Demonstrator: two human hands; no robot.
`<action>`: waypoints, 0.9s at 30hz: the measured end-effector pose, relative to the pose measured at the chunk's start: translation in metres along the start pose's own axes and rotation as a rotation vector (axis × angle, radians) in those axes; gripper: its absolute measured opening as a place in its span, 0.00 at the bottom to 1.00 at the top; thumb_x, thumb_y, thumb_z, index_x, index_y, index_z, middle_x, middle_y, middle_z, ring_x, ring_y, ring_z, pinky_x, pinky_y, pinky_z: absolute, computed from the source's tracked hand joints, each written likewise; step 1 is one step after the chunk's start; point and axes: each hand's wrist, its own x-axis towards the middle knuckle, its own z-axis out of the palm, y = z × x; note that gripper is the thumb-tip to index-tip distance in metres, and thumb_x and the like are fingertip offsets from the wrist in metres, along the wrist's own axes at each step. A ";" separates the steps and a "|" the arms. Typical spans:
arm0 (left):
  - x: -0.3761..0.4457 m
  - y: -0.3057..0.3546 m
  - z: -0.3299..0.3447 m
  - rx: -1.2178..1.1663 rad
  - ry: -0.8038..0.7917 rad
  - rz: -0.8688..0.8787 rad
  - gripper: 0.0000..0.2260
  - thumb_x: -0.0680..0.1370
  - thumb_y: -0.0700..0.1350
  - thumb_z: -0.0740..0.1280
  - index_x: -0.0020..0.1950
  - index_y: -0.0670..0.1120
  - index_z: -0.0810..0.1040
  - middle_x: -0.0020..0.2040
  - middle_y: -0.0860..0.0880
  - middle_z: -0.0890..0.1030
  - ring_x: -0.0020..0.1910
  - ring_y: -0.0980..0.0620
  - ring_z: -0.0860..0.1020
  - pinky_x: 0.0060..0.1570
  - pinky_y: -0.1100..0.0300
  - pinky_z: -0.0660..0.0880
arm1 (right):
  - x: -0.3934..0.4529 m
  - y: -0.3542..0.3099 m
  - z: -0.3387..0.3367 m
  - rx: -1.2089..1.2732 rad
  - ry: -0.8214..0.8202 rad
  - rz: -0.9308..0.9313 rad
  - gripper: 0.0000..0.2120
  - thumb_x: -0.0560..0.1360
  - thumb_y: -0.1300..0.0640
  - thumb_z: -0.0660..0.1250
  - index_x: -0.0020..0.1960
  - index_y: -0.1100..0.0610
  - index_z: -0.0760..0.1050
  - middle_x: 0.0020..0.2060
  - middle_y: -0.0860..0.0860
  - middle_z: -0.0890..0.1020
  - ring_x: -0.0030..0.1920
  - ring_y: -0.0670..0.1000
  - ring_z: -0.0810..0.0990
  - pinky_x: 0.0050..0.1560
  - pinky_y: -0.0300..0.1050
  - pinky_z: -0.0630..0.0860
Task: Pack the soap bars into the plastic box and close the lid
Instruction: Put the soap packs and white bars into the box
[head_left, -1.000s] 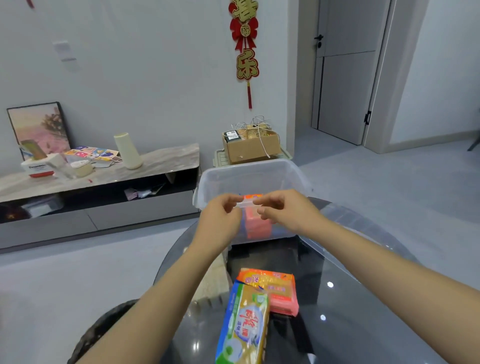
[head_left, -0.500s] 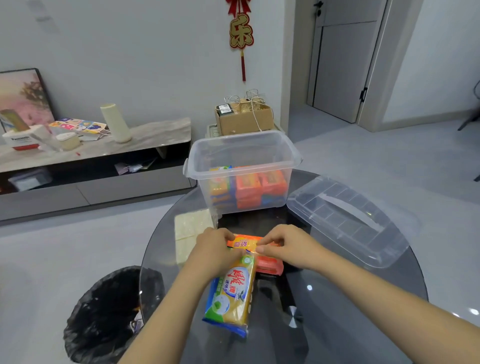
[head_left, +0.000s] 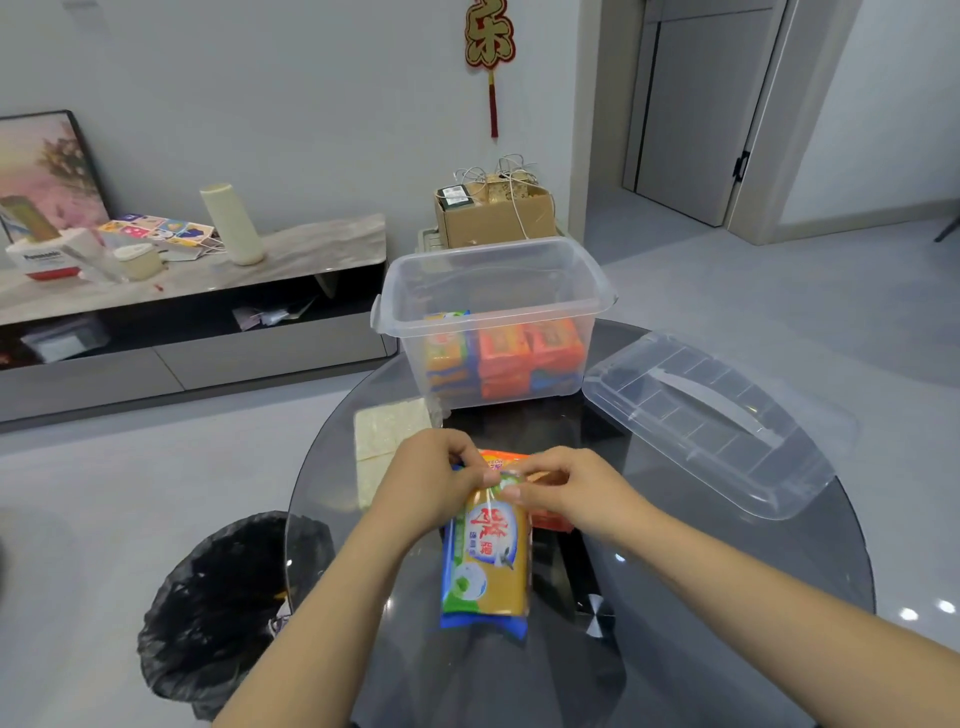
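A clear plastic box (head_left: 395, 312) stands open at the far side of the round glass table (head_left: 675, 597), with several orange and yellow soap bars (head_left: 504, 353) stacked inside. Its clear lid (head_left: 711, 421) lies on the table to the right of it. In front of me a long yellow, green and blue soap pack (head_left: 485, 566) lies on the glass. My left hand (head_left: 426, 483) and my right hand (head_left: 576, 493) both pinch its far end. An orange soap bar (head_left: 550, 519) lies under my right hand, mostly hidden.
A pale folded cloth (head_left: 384, 431) lies left of the box. A black-lined trash bin (head_left: 218, 608) stands on the floor at the table's left. Behind the box are a cardboard carton (head_left: 493, 218) and a low TV cabinet (head_left: 182, 322) with clutter on top.
My hands left the box, where they set down an orange soap bar, came back toward me and took hold of the yellow-green pack's far end. My view tilted down.
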 end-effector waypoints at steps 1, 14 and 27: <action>0.001 0.002 -0.001 -0.054 0.035 0.005 0.09 0.72 0.44 0.72 0.32 0.47 0.77 0.35 0.49 0.80 0.36 0.51 0.79 0.35 0.61 0.75 | 0.000 -0.002 -0.001 0.097 -0.020 0.013 0.10 0.72 0.55 0.72 0.53 0.50 0.80 0.42 0.45 0.82 0.44 0.45 0.81 0.43 0.35 0.76; -0.005 0.012 0.015 0.080 0.038 -0.163 0.11 0.77 0.48 0.64 0.58 0.47 0.73 0.57 0.44 0.71 0.46 0.41 0.81 0.50 0.47 0.81 | 0.035 0.003 -0.031 -0.269 -0.103 0.070 0.11 0.75 0.45 0.64 0.51 0.49 0.81 0.43 0.47 0.84 0.40 0.44 0.81 0.47 0.40 0.78; -0.011 0.018 0.036 -0.229 -0.086 -0.286 0.32 0.78 0.49 0.63 0.77 0.43 0.52 0.68 0.44 0.75 0.62 0.44 0.77 0.62 0.50 0.74 | 0.014 0.016 -0.011 -0.137 -0.124 0.297 0.28 0.75 0.36 0.57 0.49 0.57 0.83 0.50 0.55 0.86 0.50 0.54 0.85 0.59 0.47 0.77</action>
